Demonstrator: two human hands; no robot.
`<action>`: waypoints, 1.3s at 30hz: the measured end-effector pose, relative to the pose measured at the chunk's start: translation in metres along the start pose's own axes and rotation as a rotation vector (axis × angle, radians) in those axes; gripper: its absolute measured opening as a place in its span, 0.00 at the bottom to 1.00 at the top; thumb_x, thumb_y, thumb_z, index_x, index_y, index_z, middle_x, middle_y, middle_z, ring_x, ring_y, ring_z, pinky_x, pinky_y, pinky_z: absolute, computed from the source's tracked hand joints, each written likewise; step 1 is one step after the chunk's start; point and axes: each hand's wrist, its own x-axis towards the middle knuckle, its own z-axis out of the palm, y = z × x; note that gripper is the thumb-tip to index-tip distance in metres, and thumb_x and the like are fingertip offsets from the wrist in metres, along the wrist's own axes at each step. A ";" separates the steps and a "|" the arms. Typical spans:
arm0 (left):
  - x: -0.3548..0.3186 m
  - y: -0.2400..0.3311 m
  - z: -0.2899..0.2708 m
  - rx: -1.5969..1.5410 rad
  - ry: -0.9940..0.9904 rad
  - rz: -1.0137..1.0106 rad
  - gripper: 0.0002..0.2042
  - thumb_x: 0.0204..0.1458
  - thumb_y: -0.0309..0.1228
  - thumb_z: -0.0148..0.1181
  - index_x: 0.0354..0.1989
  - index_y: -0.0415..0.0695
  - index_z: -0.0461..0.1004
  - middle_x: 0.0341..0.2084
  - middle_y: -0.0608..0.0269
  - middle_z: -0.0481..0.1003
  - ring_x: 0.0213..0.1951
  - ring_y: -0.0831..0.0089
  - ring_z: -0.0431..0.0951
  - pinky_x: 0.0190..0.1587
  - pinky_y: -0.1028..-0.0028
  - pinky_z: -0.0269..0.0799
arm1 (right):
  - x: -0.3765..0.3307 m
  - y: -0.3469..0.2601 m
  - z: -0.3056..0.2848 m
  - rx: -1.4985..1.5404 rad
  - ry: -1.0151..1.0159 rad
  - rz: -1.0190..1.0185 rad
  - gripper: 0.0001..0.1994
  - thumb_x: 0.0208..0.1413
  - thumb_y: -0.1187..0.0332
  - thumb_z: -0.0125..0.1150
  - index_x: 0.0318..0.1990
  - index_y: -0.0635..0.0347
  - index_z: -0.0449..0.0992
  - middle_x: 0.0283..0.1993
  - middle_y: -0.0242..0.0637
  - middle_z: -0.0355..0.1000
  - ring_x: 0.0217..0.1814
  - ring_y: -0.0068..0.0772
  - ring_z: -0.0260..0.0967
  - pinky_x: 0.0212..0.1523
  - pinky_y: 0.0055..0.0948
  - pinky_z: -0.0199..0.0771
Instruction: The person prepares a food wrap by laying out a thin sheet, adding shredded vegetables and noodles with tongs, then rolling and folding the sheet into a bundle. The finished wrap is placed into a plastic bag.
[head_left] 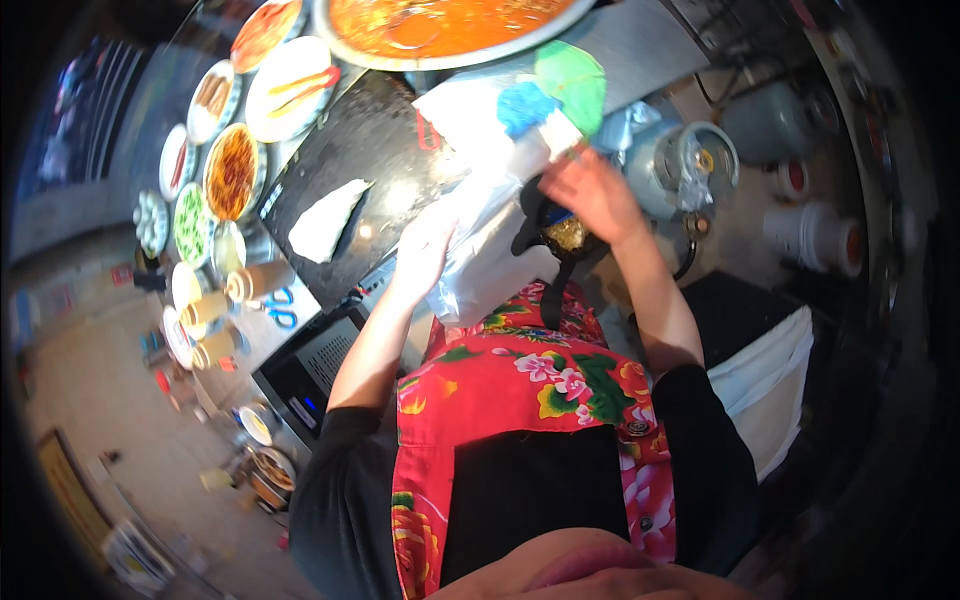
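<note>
My left hand [426, 250] is at the left edge of a shiny clear plastic bag or sheet [490, 270] in front of me. Glare washes out its fingers, so I cannot tell whether they grip the plastic. My right hand [592, 196] reaches inward with its fingers stretched out, slightly blurred, beside a pile of white plastic [465, 125], a blue crumpled bag [525, 107] and a green bag [572, 80]. A white folded piece of food [328, 222] lies on the dark griddle [375, 150] to the left.
A large basin of red-orange broth [440, 25] stands at the far side. Along the left are plates of toppings, including a red-brown sauce [232, 172] and chopped greens [190, 224], plus squeeze bottles [255, 282] and blue scissors [281, 308]. Gas cylinders [665, 165] stand at right.
</note>
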 end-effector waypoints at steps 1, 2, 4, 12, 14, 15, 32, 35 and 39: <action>-0.002 0.001 -0.006 0.019 -0.020 -0.030 0.13 0.64 0.35 0.52 0.44 0.36 0.76 0.36 0.58 0.78 0.40 0.71 0.76 0.45 0.70 0.71 | 0.000 0.008 0.005 -0.010 -0.005 0.231 0.17 0.62 0.71 0.58 0.57 0.61 0.69 0.51 0.38 0.75 0.58 0.34 0.70 0.61 0.42 0.69; -0.003 -0.002 -0.013 0.036 -0.043 -0.058 0.14 0.64 0.34 0.52 0.46 0.36 0.76 0.38 0.56 0.79 0.41 0.70 0.77 0.47 0.69 0.72 | 0.002 0.023 0.013 -0.325 -0.133 0.198 0.14 0.62 0.71 0.58 0.54 0.63 0.71 0.45 0.39 0.76 0.50 0.32 0.73 0.54 0.35 0.73; -0.008 -0.013 -0.033 0.029 0.072 0.109 0.13 0.63 0.33 0.53 0.46 0.36 0.75 0.37 0.54 0.78 0.40 0.66 0.77 0.46 0.68 0.72 | 0.007 0.059 0.033 -0.812 -0.161 0.140 0.10 0.62 0.72 0.58 0.48 0.66 0.75 0.37 0.40 0.78 0.36 0.30 0.76 0.40 0.27 0.76; -0.052 -0.036 -0.099 0.239 0.263 0.342 0.14 0.49 0.34 0.67 0.39 0.39 0.73 0.31 0.53 0.73 0.36 0.53 0.74 0.40 0.63 0.71 | 0.063 0.156 0.104 -0.699 -0.122 0.112 0.11 0.58 0.68 0.65 0.44 0.64 0.75 0.40 0.35 0.76 0.42 0.27 0.74 0.45 0.25 0.73; -0.064 -0.036 -0.112 0.036 0.274 0.402 0.11 0.52 0.34 0.64 0.34 0.38 0.74 0.28 0.52 0.72 0.32 0.55 0.75 0.37 0.64 0.71 | 0.081 0.165 0.117 -0.726 -0.250 0.158 0.12 0.56 0.68 0.68 0.43 0.64 0.75 0.39 0.35 0.75 0.42 0.28 0.74 0.44 0.27 0.73; -0.072 -0.037 -0.130 0.232 0.387 0.277 0.10 0.53 0.33 0.63 0.36 0.39 0.76 0.30 0.51 0.73 0.33 0.55 0.75 0.38 0.63 0.71 | 0.088 0.162 0.124 -0.906 -0.299 0.002 0.12 0.56 0.71 0.64 0.45 0.65 0.75 0.40 0.35 0.75 0.42 0.25 0.72 0.42 0.25 0.73; -0.109 -0.110 -0.243 -0.880 -0.043 -0.060 0.17 0.58 0.30 0.61 0.54 0.37 0.74 0.45 0.62 0.78 0.49 0.77 0.76 0.54 0.74 0.70 | 0.143 0.174 0.207 -2.275 -0.262 -0.439 0.10 0.58 0.69 0.58 0.46 0.58 0.74 0.34 0.39 0.77 0.37 0.38 0.76 0.41 0.32 0.74; -0.111 -0.108 -0.237 -0.668 0.137 0.076 0.28 0.51 0.33 0.69 0.59 0.36 0.68 0.51 0.58 0.74 0.53 0.71 0.73 0.57 0.70 0.68 | 0.149 0.179 0.197 -1.189 -0.050 -0.065 0.08 0.65 0.67 0.54 0.43 0.61 0.75 0.35 0.36 0.78 0.38 0.27 0.75 0.41 0.27 0.74; -0.099 -0.079 -0.235 0.054 0.460 0.108 0.40 0.41 0.33 0.75 0.63 0.37 0.61 0.59 0.53 0.67 0.60 0.65 0.67 0.62 0.67 0.64 | 0.149 0.197 0.208 -1.737 -0.414 -0.716 0.26 0.52 0.71 0.67 0.59 0.62 0.67 0.55 0.43 0.74 0.48 0.34 0.72 0.55 0.33 0.72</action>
